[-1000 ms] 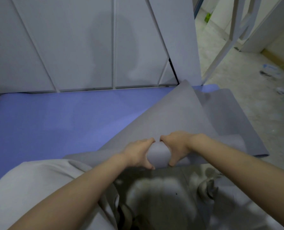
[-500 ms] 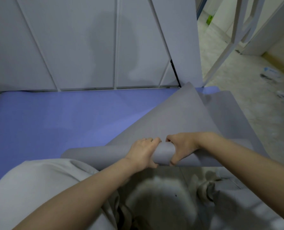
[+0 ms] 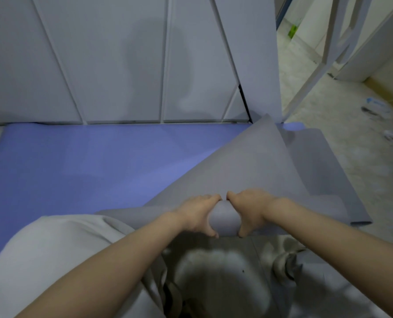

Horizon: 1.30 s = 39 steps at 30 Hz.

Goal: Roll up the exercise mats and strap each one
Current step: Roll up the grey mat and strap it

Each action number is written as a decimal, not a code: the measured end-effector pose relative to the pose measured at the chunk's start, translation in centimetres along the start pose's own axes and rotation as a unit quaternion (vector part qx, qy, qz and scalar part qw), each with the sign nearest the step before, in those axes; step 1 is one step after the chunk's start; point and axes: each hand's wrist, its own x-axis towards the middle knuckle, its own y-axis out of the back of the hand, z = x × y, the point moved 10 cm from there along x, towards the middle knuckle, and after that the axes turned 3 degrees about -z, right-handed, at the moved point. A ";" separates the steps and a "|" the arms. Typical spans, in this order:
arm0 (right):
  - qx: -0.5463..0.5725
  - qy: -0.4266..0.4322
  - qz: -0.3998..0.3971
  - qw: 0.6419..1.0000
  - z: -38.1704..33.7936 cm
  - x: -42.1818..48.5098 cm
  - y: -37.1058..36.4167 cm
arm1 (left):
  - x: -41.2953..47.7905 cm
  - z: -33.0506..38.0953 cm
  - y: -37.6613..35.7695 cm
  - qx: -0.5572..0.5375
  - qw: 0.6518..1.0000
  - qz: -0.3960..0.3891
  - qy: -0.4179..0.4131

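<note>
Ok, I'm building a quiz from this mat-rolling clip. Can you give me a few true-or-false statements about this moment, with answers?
1. The left hand and the right hand both grip the rolled part of the grey mat. True.
2. The blue mat is rolled up. False: it lies flat, spread out beside the panelled wall.
3. A strap is fastened round the grey mat. False: no strap shows on it.
4. Part of the grey mat is not yet rolled and rises beyond the hands. True.
5. The hands sit at opposite ends of the roll. False: they are close together near its middle.
</note>
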 end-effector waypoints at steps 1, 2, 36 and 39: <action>0.017 -0.001 -0.018 1.000 0.3 0.1 0.0 | 0.0 0.1 0.0 0.008 1.000 0.010 -0.002; 0.035 -0.002 -0.034 0.999 0.6 0.2 0.1 | 0.0 0.1 0.2 0.020 1.000 0.022 -0.003; 0.085 -0.007 -0.083 0.993 0.6 -0.2 -1.6 | 0.0 0.9 -0.9 0.034 0.999 -0.019 -0.038; 0.140 -0.031 -0.127 0.982 2.0 0.3 -2.0 | -0.1 1.2 -0.5 0.065 0.997 0.019 -0.040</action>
